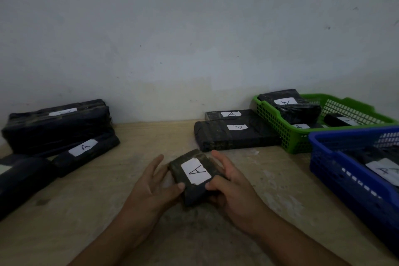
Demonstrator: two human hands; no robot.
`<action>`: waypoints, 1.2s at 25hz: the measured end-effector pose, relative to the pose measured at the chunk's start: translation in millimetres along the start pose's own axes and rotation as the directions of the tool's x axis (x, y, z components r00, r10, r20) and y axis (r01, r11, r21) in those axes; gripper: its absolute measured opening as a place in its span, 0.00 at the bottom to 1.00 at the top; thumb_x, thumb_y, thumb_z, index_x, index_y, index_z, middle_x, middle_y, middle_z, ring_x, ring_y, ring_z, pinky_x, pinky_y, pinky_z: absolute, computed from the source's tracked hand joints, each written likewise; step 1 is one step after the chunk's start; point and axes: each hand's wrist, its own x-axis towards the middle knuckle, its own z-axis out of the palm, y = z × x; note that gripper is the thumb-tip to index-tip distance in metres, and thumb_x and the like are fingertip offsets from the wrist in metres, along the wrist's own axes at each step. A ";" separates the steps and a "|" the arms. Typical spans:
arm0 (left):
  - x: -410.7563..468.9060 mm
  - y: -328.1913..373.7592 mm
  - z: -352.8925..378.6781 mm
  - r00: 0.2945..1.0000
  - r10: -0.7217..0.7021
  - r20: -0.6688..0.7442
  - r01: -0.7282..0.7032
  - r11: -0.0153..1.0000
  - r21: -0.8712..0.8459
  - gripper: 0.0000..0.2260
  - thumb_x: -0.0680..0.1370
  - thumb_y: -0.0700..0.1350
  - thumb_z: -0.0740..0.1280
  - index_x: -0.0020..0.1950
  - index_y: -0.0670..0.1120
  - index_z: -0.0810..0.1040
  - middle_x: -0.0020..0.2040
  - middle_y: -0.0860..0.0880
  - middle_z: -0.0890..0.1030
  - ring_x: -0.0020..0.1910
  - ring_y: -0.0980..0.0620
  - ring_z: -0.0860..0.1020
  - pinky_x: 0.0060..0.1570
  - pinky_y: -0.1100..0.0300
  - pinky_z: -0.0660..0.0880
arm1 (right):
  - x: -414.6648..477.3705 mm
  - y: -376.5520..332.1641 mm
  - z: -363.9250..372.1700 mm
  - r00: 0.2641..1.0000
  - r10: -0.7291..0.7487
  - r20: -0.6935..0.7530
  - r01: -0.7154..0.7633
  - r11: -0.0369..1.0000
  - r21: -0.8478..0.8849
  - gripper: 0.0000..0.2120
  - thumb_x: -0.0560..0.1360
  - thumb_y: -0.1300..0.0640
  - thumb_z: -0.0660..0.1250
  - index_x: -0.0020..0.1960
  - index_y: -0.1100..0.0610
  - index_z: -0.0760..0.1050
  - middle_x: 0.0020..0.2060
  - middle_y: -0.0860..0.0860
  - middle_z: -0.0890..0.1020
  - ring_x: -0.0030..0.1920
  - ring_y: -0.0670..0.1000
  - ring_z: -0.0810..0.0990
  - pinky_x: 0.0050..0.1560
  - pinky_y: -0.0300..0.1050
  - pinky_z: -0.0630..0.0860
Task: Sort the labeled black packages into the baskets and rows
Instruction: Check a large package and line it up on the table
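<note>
Package [195, 176], left hand [151, 190], right hand [233, 188] cradling

1. I counted two baskets: one green basket [271, 119] and one blue basket [328, 168].
2. Two hands showed, the left hand [149, 189] and the right hand [236, 193], sharing one held package [195, 177].
3. Two row packages [237, 137] lay on the bench [140, 136].
4. I made out at least three left packages [58, 129]; the stack was blurred.
5. Four showed in the green basket; the blue's count I couldn't tell.

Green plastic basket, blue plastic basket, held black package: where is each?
green plastic basket [269, 121]: head view, near wall.
blue plastic basket [336, 170]: head view, near wall.
held black package [196, 171]: head view, its label.
</note>
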 end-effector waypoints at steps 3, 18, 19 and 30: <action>0.3 -0.4 1.0 0.996 0.089 0.001 -0.088 0.992 0.095 0.41 0.69 0.28 0.70 0.73 0.59 0.61 0.68 0.55 0.73 0.50 0.57 0.83 0.46 0.56 0.82 | -0.3 -6.0 2.9 0.998 0.069 0.008 -0.069 0.997 0.035 0.16 0.76 0.66 0.67 0.62 0.56 0.74 0.54 0.59 0.84 0.53 0.59 0.84 0.50 0.56 0.82; 5.5 2.5 -4.5 0.991 0.035 -0.129 -0.026 0.997 0.069 0.09 0.75 0.36 0.66 0.53 0.40 0.81 0.48 0.42 0.85 0.45 0.47 0.84 0.54 0.46 0.77 | -7.3 -21.8 -1.7 0.992 0.109 0.061 -0.088 0.955 -0.282 0.12 0.78 0.52 0.64 0.51 0.58 0.83 0.42 0.57 0.86 0.34 0.54 0.83 0.29 0.44 0.80; 5.5 3.2 -4.4 0.992 0.034 -0.120 -0.026 0.998 0.064 0.09 0.75 0.37 0.66 0.53 0.40 0.81 0.47 0.42 0.85 0.43 0.47 0.84 0.51 0.47 0.77 | -7.3 -23.7 -1.9 0.990 0.125 0.068 -0.103 0.957 -0.270 0.13 0.77 0.50 0.65 0.49 0.59 0.83 0.41 0.58 0.86 0.32 0.54 0.83 0.28 0.43 0.79; 2.9 2.3 -0.6 0.998 0.047 -0.053 -0.039 0.989 0.139 0.12 0.76 0.38 0.64 0.59 0.43 0.76 0.45 0.38 0.85 0.40 0.39 0.83 0.37 0.51 0.81 | 1.9 -35.7 -29.4 0.983 0.039 -0.182 -0.109 0.913 -0.394 0.14 0.75 0.48 0.70 0.48 0.60 0.81 0.27 0.53 0.81 0.19 0.46 0.72 0.17 0.35 0.61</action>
